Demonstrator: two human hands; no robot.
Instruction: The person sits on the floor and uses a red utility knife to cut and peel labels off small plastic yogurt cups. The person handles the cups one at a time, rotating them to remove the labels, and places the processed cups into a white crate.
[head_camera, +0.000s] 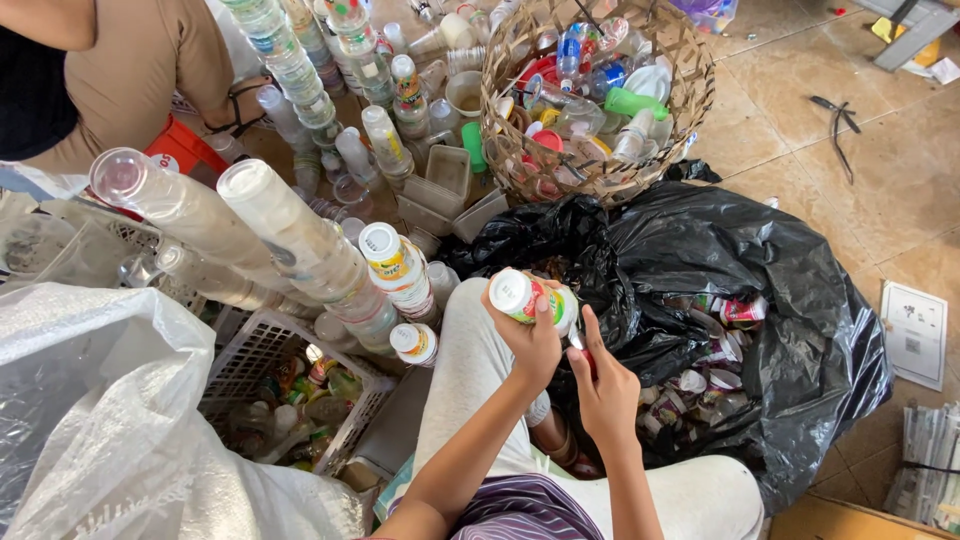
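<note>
My left hand (532, 340) grips a small white plastic bottle (528, 297) with a colourful label, held on its side above my lap. My right hand (603, 385) is right beside it, fingers closed around a small dark tool with a red part (585, 350) that touches the bottle's end. Just behind both hands lies an open black rubbish bag (760, 260) holding torn labels and wrappers (705, 370). Stacks of the same small bottles (395, 265) lean to the left of my hands.
A woven basket (690, 90) full of mixed bottles and lids stands at the back. Long stacks of clear cups (290, 235) lean over a white crate (262, 345). A white sack (90, 410) fills the left; another person's leg (150, 70) is top left. Scissors (835, 115) lie on tiles.
</note>
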